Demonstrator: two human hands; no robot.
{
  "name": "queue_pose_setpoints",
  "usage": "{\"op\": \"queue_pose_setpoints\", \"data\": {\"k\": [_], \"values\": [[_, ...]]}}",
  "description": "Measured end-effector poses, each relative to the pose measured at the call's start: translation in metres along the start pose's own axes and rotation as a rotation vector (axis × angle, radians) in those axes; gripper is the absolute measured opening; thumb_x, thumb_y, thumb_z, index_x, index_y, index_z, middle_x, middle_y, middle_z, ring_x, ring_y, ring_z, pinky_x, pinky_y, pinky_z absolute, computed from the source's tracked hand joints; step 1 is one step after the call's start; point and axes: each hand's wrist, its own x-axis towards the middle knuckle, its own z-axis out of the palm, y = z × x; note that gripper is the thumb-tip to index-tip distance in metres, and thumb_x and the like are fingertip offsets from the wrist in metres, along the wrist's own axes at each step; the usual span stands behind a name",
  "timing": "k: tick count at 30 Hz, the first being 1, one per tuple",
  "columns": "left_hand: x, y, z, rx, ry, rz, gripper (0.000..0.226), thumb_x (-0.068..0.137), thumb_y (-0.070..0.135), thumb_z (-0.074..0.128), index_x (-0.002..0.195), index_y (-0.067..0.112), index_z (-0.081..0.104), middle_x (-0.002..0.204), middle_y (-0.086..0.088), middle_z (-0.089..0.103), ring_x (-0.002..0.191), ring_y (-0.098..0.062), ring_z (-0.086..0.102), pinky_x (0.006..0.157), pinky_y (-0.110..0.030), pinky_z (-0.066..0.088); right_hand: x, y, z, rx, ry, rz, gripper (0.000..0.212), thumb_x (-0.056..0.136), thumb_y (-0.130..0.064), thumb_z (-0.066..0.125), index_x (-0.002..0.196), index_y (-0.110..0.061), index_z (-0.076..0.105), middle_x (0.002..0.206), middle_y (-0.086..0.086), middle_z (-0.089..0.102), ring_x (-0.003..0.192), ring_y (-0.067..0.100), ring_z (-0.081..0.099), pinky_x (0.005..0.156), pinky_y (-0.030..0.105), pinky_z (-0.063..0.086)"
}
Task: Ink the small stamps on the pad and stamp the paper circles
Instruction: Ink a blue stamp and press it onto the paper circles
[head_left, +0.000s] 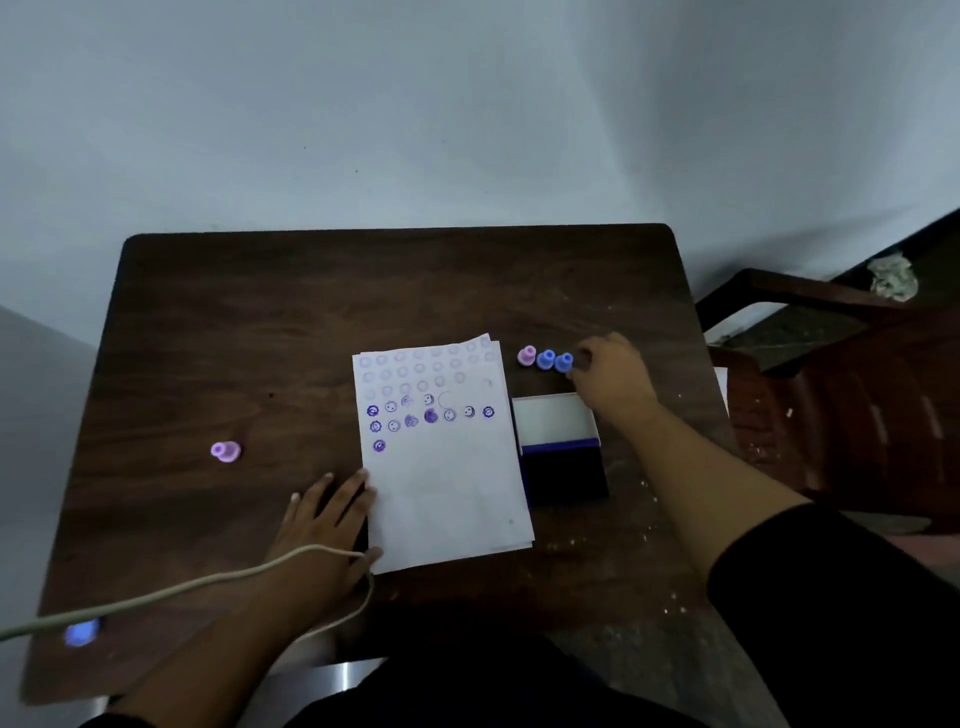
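Observation:
A white paper sheet (447, 483) lies mid-table, with rows of faint printed circles at its top and several purple stamp marks below them. My left hand (327, 525) rests flat, fingers spread, on the sheet's left edge. To the right of the sheet sits the open ink pad (563, 470), its white lid (553, 421) tipped back. Beyond it stand a pink stamp (527, 356) and two blue stamps (545, 359). My right hand (613, 371) reaches to the rightmost blue stamp (563, 362), fingertips touching it; whether they grip it is unclear.
Another pink stamp (226, 451) lies on its side far left on the dark wooden table (260, 322). A blue stamp (80, 633) sits near the front left corner. A pale cable (182, 590) crosses my left wrist. A wooden chair (831, 364) stands at the right.

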Motion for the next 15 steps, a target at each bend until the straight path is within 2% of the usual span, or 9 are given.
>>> {"op": "queue_pose_setpoints", "data": {"k": [3,7,15], "values": [[0.003,-0.002,-0.001,-0.007,0.015,-0.01,0.07,0.081,0.059,0.05,0.134,0.014,0.058,0.149,-0.005,0.051,0.13,-0.039,0.048,0.096,-0.065,0.046,0.014,0.002,0.007,-0.023,-0.054,-0.038,0.011,0.089,-0.021,0.071,0.097,-0.013,0.07,0.105,0.007,0.061,0.092,0.021,0.059,0.078,0.03,0.045],[0.011,0.003,-0.012,-0.034,0.073,-0.008,0.063,0.089,0.058,0.047,0.132,0.014,0.062,0.148,-0.005,0.052,0.131,-0.033,0.049,0.108,-0.053,0.044,0.026,0.007,0.016,-0.053,-0.07,-0.075,0.005,0.089,-0.019,0.068,0.089,-0.015,0.071,0.098,0.006,0.061,0.082,0.018,0.059,0.071,0.029,0.044],[0.065,0.074,-0.029,-0.003,0.107,0.242,0.055,0.095,0.053,0.047,0.134,0.017,0.062,0.147,-0.002,0.054,0.133,-0.027,0.05,0.113,-0.042,0.039,0.01,0.023,0.001,0.029,-0.069,-0.139,0.01,0.093,-0.026,0.069,0.1,-0.02,0.07,0.101,0.001,0.061,0.089,0.014,0.059,0.081,0.03,0.051]]}}
